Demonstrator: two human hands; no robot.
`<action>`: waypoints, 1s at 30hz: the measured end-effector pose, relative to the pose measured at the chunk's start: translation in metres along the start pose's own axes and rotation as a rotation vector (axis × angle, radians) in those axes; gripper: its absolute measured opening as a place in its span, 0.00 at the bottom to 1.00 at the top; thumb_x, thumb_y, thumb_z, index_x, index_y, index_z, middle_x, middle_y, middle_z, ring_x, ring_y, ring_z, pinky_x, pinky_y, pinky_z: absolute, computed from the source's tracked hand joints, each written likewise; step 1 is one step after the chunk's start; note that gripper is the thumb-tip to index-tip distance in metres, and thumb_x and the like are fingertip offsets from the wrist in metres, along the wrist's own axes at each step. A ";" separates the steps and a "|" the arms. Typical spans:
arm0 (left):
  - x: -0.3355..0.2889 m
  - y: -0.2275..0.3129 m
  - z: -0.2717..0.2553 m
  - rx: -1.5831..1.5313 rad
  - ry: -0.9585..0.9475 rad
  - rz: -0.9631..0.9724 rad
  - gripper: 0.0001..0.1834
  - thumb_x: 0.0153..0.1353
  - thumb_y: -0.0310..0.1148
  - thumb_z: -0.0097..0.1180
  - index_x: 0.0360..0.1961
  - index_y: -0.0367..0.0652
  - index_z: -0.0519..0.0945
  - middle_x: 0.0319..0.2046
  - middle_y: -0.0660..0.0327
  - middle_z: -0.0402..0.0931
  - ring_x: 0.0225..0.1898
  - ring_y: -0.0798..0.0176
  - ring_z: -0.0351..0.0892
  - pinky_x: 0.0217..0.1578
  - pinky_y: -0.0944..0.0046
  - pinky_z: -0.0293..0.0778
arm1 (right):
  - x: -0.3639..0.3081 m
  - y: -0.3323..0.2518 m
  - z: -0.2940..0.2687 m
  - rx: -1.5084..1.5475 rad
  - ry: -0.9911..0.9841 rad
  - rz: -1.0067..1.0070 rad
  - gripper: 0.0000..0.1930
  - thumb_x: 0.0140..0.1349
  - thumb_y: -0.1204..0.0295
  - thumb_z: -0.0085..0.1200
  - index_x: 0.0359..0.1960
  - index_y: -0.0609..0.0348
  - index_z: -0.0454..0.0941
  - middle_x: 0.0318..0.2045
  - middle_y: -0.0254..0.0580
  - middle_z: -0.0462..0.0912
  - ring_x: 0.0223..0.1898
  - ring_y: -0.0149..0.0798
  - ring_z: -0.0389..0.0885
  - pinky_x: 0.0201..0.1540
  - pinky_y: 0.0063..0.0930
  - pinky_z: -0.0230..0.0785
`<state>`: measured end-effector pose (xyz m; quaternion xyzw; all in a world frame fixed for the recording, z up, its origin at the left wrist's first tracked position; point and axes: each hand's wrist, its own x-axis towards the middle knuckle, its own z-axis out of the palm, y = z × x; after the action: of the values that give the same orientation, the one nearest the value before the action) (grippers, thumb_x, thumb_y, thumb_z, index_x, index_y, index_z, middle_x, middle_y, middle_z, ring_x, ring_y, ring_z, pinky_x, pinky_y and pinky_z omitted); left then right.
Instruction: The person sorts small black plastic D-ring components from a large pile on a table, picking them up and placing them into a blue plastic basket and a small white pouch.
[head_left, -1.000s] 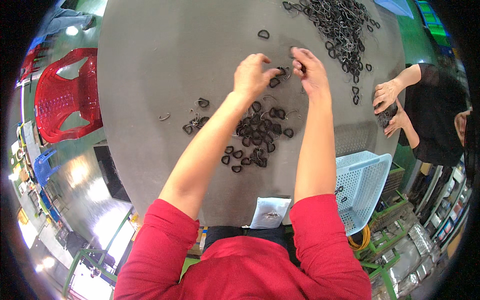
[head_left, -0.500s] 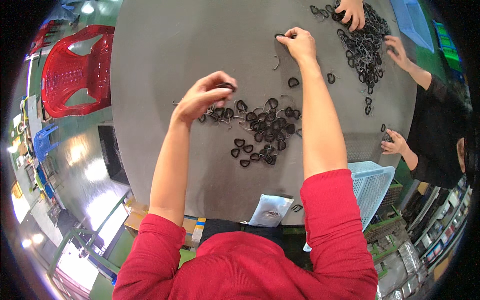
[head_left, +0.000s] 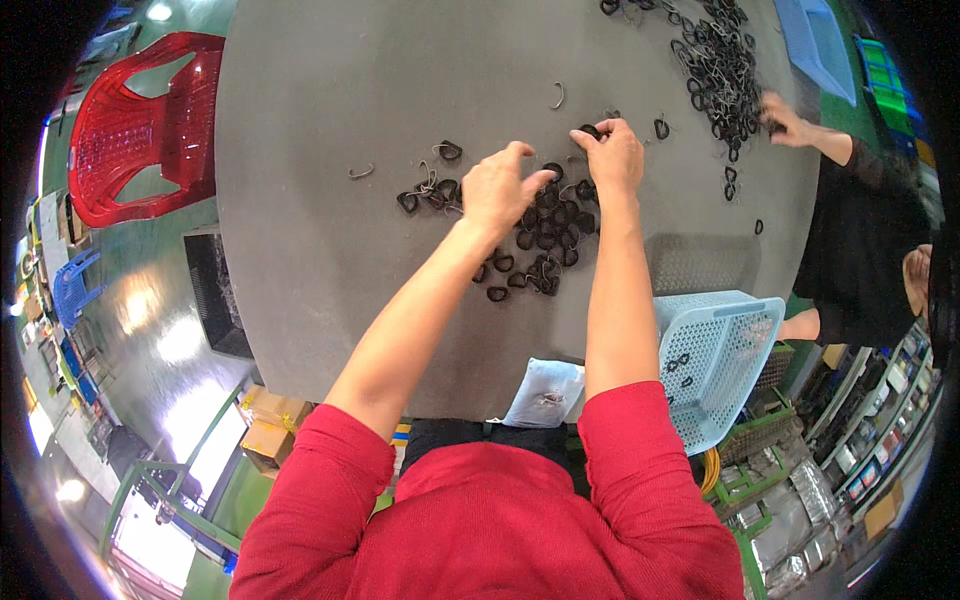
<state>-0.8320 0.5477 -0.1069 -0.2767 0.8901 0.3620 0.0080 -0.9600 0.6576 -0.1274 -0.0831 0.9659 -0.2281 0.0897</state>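
Observation:
On the grey table lies a pile of small black D-shaped rings point(head_left: 545, 238), some tangled with thin grey curved strips. My left hand point(head_left: 492, 190) is over the pile's upper left part, thumb and forefinger apart, with no ring visible between them. Close to its thumb tip is one black ring. My right hand point(head_left: 615, 158), at the pile's upper right, pinches a black D-shaped ring point(head_left: 590, 132) between thumb and fingers. A loose black ring point(head_left: 450, 150) with a grey strip rests left of my left hand. Part of the pile hides beneath my left hand and wrist.
A larger heap of rings and strips point(head_left: 718, 75) lies at the far right, beside a co-worker's hand point(head_left: 787, 122). A light blue basket point(head_left: 708, 385) holding a few rings stands right of my right forearm. A clear plastic bag point(head_left: 545, 392) sits at the near edge.
My left hand has moved right and opened; the ring it held is gone from its fingers. My right hand has come nearer the pile. One co-worker's hand has left the far heap.

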 end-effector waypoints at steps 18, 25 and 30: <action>0.021 -0.004 -0.027 -1.316 -0.569 -0.342 0.12 0.60 0.42 0.54 0.33 0.44 0.74 0.23 0.71 0.70 0.23 0.75 0.67 0.24 0.77 0.63 | -0.064 0.045 -0.029 0.109 -0.137 -0.001 0.14 0.43 0.68 0.66 0.30 0.61 0.77 0.20 0.34 0.75 0.25 0.30 0.73 0.30 0.25 0.65; 0.008 0.033 0.033 0.022 -0.140 0.172 0.17 0.50 0.43 0.61 0.35 0.43 0.76 0.22 0.54 0.76 0.29 0.52 0.77 0.31 0.57 0.71 | -0.055 0.061 -0.073 1.337 -0.380 0.358 0.08 0.52 0.72 0.61 0.30 0.57 0.75 0.30 0.33 0.78 0.31 0.34 0.77 0.25 0.23 0.65; 0.004 0.026 0.046 -0.009 -0.142 0.217 0.14 0.52 0.41 0.59 0.35 0.45 0.74 0.23 0.56 0.77 0.29 0.51 0.77 0.30 0.54 0.70 | 0.007 0.089 -0.067 1.556 -0.188 0.381 0.11 0.52 0.69 0.60 0.36 0.57 0.75 0.37 0.39 0.79 0.34 0.37 0.78 0.29 0.24 0.68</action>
<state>-0.8570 0.5902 -0.1254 -0.1523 0.9105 0.3832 0.0305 -0.9914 0.7628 -0.1099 0.1504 0.5163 -0.8083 0.2399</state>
